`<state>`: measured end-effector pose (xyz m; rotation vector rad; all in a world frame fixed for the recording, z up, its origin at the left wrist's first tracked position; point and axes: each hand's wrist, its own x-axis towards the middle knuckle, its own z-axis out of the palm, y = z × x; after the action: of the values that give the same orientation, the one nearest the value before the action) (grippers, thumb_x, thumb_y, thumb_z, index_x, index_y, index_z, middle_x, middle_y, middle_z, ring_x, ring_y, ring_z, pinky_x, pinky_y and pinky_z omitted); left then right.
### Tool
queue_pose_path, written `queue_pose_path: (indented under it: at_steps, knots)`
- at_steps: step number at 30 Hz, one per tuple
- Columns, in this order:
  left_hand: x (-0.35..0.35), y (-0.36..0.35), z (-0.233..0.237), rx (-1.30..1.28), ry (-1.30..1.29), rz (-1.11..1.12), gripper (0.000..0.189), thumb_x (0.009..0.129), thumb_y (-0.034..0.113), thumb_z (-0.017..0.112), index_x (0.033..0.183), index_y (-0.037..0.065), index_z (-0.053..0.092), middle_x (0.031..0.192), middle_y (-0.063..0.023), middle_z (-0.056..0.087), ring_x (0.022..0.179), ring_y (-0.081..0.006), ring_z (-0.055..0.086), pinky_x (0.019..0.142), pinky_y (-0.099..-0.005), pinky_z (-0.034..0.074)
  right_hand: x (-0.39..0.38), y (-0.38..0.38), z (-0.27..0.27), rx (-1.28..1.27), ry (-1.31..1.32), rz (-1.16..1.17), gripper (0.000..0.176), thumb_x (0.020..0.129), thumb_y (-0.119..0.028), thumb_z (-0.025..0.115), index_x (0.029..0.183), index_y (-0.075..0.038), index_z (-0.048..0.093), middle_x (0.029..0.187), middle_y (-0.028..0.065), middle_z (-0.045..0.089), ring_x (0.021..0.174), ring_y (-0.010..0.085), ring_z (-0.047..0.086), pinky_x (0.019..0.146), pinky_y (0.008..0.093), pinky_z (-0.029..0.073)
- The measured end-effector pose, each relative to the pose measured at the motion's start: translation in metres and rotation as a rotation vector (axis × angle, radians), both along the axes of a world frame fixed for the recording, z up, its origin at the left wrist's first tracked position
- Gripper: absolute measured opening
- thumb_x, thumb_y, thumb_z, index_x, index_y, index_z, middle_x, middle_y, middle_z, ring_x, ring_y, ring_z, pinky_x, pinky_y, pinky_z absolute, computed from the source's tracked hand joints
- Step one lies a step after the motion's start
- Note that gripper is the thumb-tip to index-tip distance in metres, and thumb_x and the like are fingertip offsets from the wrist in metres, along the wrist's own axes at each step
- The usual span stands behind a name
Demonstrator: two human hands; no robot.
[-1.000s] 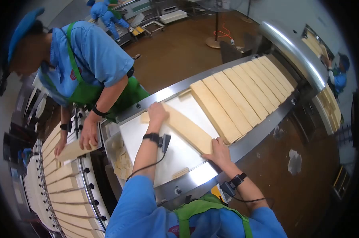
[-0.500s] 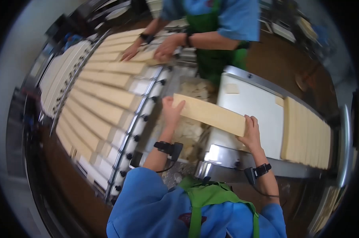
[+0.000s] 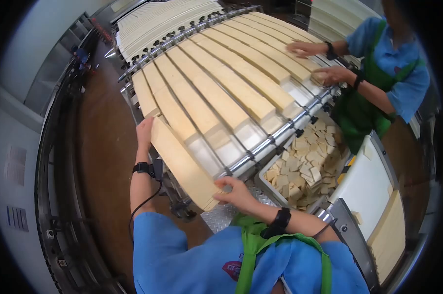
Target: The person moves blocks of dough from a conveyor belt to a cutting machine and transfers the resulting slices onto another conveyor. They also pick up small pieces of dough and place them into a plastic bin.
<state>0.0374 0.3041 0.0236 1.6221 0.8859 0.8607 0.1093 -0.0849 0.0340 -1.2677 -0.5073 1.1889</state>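
My left hand [image 3: 144, 131] grips the far end of a long pale-yellow slab [image 3: 184, 164], its fingers at the slab's outer edge. Around the near end, close to the conveyor's front rail, my right hand [image 3: 235, 194] is closed with thumb and fingers. The slab slants between both hands and overlaps the near left corner of the conveyor [image 3: 216, 156]. Beside it lie rows of similar slabs [image 3: 189, 100], lengthwise and side by side.
Across the conveyor, a co-worker's hands [image 3: 324, 73] touch slabs at the right. A bin [image 3: 273, 190] below the rail holds many small pale squares [image 3: 307, 166]. At right, a white-topped table [image 3: 371, 179] carries more slabs [image 3: 388, 235]. Brown floor [image 3: 99, 161] stretches along the left.
My view has turned left toward the conveyor. My hands, earlier holding a slab between the bin and the white-topped table, now hold one at the conveyor's left corner.
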Motion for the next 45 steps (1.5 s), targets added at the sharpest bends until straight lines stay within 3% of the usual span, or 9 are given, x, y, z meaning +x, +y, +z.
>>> queue_pose_path:
  at_steps: [7,9,12,21,25,34,38,44,45]
  knots:
    - [-0.002,0.049,-0.067,0.372,0.404,-0.286,0.033,0.085,0.031,0.053,0.09,-0.001,0.063,0.085,-0.0107,0.063,0.084,-0.023,0.056,0.076,-0.0331,0.044,-0.051,0.048,-0.014,-0.06,0.257,-0.033,0.039,0.073,0.003,0.06,0.11,0.002,0.047,0.099,0.0086,0.047,0.084,0.0161,0.054,0.063,0.0247,0.052]
    - [0.002,0.045,-0.036,0.702,0.841,-0.332,0.034,0.084,0.033,0.051,0.09,0.001,0.062,0.087,-0.0154,0.063,0.09,-0.0301,0.054,0.08,-0.0375,0.042,-0.05,0.056,-0.015,-0.084,0.266,-0.02,0.04,0.072,0.005,0.057,0.111,0.002,0.046,0.099,0.009,0.048,0.087,0.0173,0.053,0.066,0.0257,0.051]
    - [0.001,0.046,0.001,1.116,0.849,-0.517,0.035,0.081,0.035,0.05,0.09,0.003,0.061,0.091,-0.0198,0.06,0.098,-0.0357,0.048,0.084,-0.0429,0.038,-0.048,0.07,-0.025,-0.104,0.251,-0.017,0.044,0.069,0.008,0.054,0.112,0.002,0.046,0.101,0.0106,0.048,0.091,0.019,0.051,0.072,0.0278,0.048]
    - [0.004,0.045,0.003,1.013,0.697,-0.157,0.036,0.081,0.029,0.053,0.105,0.002,0.056,0.108,-0.0202,0.055,0.111,-0.0345,0.043,0.092,-0.0428,0.034,-0.051,0.131,-0.047,-0.08,-0.307,-0.137,0.052,0.065,0.004,0.048,0.117,0.002,0.043,0.116,0.0175,0.045,0.112,0.0287,0.043,0.096,0.0317,0.034]
    - [0.009,0.065,-0.049,0.973,0.775,-0.19,0.045,0.084,0.028,0.049,0.117,-0.002,0.045,0.123,-0.0235,0.044,0.117,-0.0375,0.037,0.099,-0.0433,0.029,-0.053,0.136,-0.086,0.076,-0.527,-0.114,0.056,0.063,0.003,0.048,0.119,0.002,0.041,0.121,0.0208,0.042,0.116,0.0337,0.039,0.099,0.0338,0.031]
    - [0.04,0.022,0.004,0.762,1.095,-0.34,0.053,0.089,0.029,0.041,0.129,-0.004,0.031,0.135,-0.0219,0.031,0.126,-0.0341,0.026,0.104,-0.0385,0.024,0.03,0.035,-0.014,0.093,-0.449,0.189,0.057,0.063,0.003,0.047,0.12,-0.001,0.042,0.122,0.0171,0.044,0.117,0.0284,0.041,0.099,0.0334,0.032]
    - [0.075,-0.02,0.0,0.812,0.67,-0.445,0.049,0.089,0.023,0.044,0.129,-0.003,0.032,0.136,-0.0242,0.027,0.127,-0.0356,0.025,0.104,-0.0397,0.023,0.077,-0.062,-0.019,0.103,-0.637,0.039,0.055,0.063,0.005,0.045,0.118,-0.002,0.045,0.114,0.0149,0.05,0.111,0.026,0.046,0.096,0.0341,0.035]
    - [0.129,-0.191,0.027,0.875,0.43,-0.858,0.05,0.086,0.015,0.049,0.131,0.002,0.032,0.138,-0.0211,0.025,0.128,-0.0345,0.024,0.105,-0.0395,0.021,0.13,-0.198,-0.056,-0.151,-0.67,-0.793,0.047,0.076,-0.006,0.059,0.121,-0.002,0.044,0.128,0.0094,0.037,0.101,0.0195,0.05,0.081,0.0295,0.046]
    - [0.137,-0.21,0.022,0.889,0.42,-0.913,0.05,0.085,0.015,0.05,0.131,0.002,0.033,0.138,-0.0213,0.026,0.128,-0.035,0.025,0.105,-0.0397,0.022,0.13,-0.215,-0.054,-0.237,-0.7,-0.868,0.045,0.077,-0.006,0.058,0.119,-0.001,0.045,0.12,0.0096,0.045,0.098,0.0177,0.052,0.08,0.0288,0.046]
